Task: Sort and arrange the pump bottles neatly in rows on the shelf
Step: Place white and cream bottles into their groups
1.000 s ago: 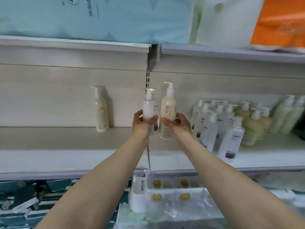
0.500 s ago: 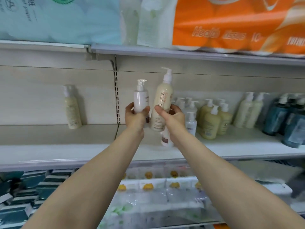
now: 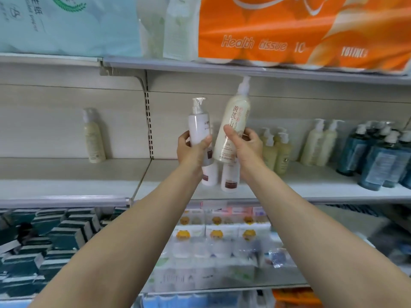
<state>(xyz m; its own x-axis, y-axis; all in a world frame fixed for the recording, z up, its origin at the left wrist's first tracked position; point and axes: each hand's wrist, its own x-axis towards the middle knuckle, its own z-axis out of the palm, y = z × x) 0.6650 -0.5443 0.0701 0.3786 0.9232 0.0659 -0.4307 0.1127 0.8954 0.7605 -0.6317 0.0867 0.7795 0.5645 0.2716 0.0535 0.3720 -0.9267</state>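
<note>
My left hand [image 3: 193, 150] grips a white pump bottle [image 3: 198, 127] with a clear cap, held upright above the shelf [image 3: 311, 187]. My right hand [image 3: 246, 147] grips a taller cream pump bottle [image 3: 233, 127] with orange characters, tilted to the right. Both are held in the air in front of the shelf's back panel. Below my hands two white bottles [image 3: 230, 176] with brown labels stand on the shelf. To their right stand yellowish bottles [image 3: 280, 152], two cream bottles [image 3: 320, 143] and dark blue bottles [image 3: 375, 156]. A lone cream bottle [image 3: 93, 138] stands far left.
The upper shelf carries a pale blue tissue pack [image 3: 66, 23] and an orange tissue pack [image 3: 300, 30]. The cream bottle's pump is close under that shelf's edge. Below are dark green boxes [image 3: 55, 236] and clear-wrapped packs [image 3: 218, 241].
The view has swung to the right, bringing the blue bottles into sight. Both hands have lifted their bottles higher, and the cream bottle now tilts further right.
</note>
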